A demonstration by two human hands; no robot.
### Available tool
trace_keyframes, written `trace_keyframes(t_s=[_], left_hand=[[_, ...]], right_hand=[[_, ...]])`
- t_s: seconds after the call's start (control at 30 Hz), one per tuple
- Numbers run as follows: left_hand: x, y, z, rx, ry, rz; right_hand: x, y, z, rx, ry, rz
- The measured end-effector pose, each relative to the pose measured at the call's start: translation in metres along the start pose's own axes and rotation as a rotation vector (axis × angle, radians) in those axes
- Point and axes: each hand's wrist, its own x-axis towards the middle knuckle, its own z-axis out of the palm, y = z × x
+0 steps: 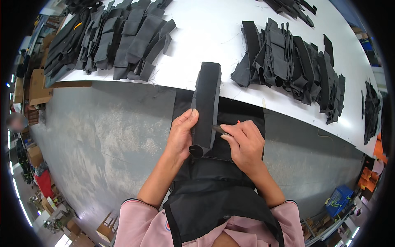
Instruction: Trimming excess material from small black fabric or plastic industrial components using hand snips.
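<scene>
A long black fabric strip (pixel 206 94), folded over with a rolled lower end, stands out in front of my body. Its far end reaches over the table edge. My left hand (pixel 182 129) grips the strip's left side, thumb on top and fingers behind it. Pinched in my right hand (pixel 245 142) is a small dark pair of thread snips (pixel 219 129), mostly hidden by the fingers. Their tip is at the strip's right edge; whether they touch it I cannot tell. A tiny red bit shows above that hand's index finger.
Across the white table (pixel 197 37) lie a dark pile of fabric strips (pixel 135 39) at left and another strip pile (pixel 288 61) at right. More strips (pixel 371 109) sit at the far right. A black apron (pixel 222 197) covers my lap. A blue crate (pixel 339 200) stands lower right.
</scene>
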Motion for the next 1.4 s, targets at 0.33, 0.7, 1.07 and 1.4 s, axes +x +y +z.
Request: trace_keyframes(t_s=[0.33, 0.7, 1.07, 1.4], left_hand=[[0.016, -0.026, -0.011, -0.426, -0.24, -0.137], [0.016, -0.03, -0.002, -0.477, -0.412, -0.113], [0.016, -0.032, 0.0, -0.368, -0.392, -0.045], [0.018, -0.037, 0.0, -0.35, -0.435, -0.02]], right_hand=[[0.01, -0.014, 0.025, 0.511, -0.039, 0.359], [0.0, -0.014, 0.038, 0.371, -0.012, 0.083], [0.001, -0.023, 0.035, 0.381, 0.015, 0.092], [-0.001, -0.028, 0.033, 0.459, 0.003, 0.184]])
